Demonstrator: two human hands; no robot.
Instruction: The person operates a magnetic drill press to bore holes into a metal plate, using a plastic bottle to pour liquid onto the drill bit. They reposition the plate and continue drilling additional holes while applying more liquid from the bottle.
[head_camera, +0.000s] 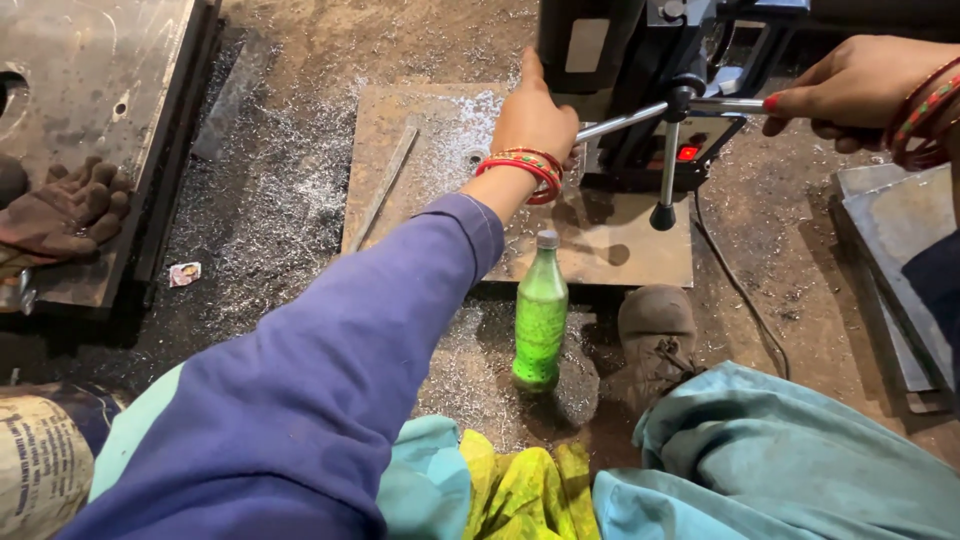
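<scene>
- Drilling on the flat steel plate appeared to be the step in hand: a dark, upright magnetic drill stood on the plate's far part, with silvery swarf scattered across the plate and the dirt floor around it.
- Right hand was closed round one spoke of the feed handle, fingers wrapped on the bar at the right of the hub; another spoke with a black knob hung down toward the plate.
- Left hand reached forward beside the drill's body, fingers pointing away, wrist bangles showing; whether it pressed on the machine or the plate, or held anything, could not be told.
- Drill bit and hole were hidden behind the left hand and the machine.
- Green plastic bottle stood upright just off the plate's near edge, beside a worn shoe.
- Work gloves lay on another plate, well apart at the left.
- Judged from this, the next move called for a steady, even pull on the handle, with the left hand kept clear of the bit.
</scene>
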